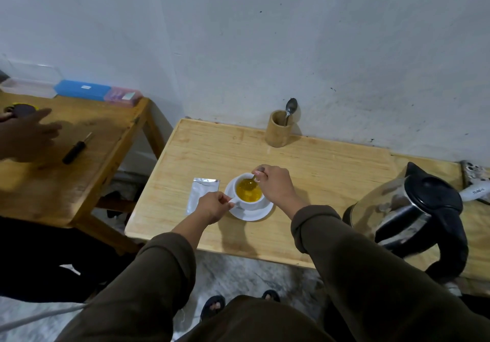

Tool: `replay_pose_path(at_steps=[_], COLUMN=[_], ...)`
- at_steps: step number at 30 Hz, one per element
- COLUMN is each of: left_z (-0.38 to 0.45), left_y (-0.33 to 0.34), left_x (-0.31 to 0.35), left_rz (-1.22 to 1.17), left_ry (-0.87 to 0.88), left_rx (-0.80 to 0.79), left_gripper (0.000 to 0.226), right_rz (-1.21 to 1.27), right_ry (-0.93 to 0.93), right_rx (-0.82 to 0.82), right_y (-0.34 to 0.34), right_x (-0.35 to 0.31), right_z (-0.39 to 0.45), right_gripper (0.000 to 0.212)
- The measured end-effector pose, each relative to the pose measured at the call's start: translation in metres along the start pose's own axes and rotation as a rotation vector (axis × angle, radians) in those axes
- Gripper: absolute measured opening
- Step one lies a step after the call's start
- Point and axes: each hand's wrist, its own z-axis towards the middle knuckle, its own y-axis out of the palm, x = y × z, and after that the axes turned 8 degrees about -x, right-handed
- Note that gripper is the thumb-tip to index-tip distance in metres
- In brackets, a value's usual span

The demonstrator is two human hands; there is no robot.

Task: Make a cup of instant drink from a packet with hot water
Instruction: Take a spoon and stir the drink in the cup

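Right hand (275, 185) grips the spoon (254, 179), slanting into the cup (248, 191) from two o'clock; left hand (213, 206) pinches the handle at eight.

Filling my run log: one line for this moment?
stage: stirring | right hand: spoon in cup | left hand: cup handle | packet: beside saucer

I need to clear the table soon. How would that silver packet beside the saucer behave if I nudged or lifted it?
The silver packet lies flat and looks thin, so it is probably light and floppy. Its foil-like sheen suggests it would slide easily on the wooden table rather than roll.
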Motion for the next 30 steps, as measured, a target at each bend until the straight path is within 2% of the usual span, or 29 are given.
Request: replay_pose_path(at_steps=[6,11,21,30], left_z=[0.0005,0.0008,0.0006,0.0003], left_y=[-0.001,-0.0014,-0.0027,-0.0031], left_x=[0.001,0.0017,0.0019,0.0018], left_rz=[0.0,0.006,0.023,0.016], left_ry=[-0.007,-0.001,-0.008,-0.01], left_rx=[-0.012,-0.012,-0.016,-0.007], left_gripper=[0.036,0.036,0.039,0.039], right_rz=[-0.002,-0.106,-0.027,-0.069], right_ry=[-0.009,-0.016,-0.023,-0.041], right_rx=[-0.075,-0.02,-0.081,-0.017], right_y=[0.0013,-0.0019,-0.0014,-0.0004], right_x=[-0.0045,-0.0016,0.0,0.0004], right_z=[0.0023,0.0047,0.0036,0.0032], right_gripper=[0.029,0.028,0.031,0.028])
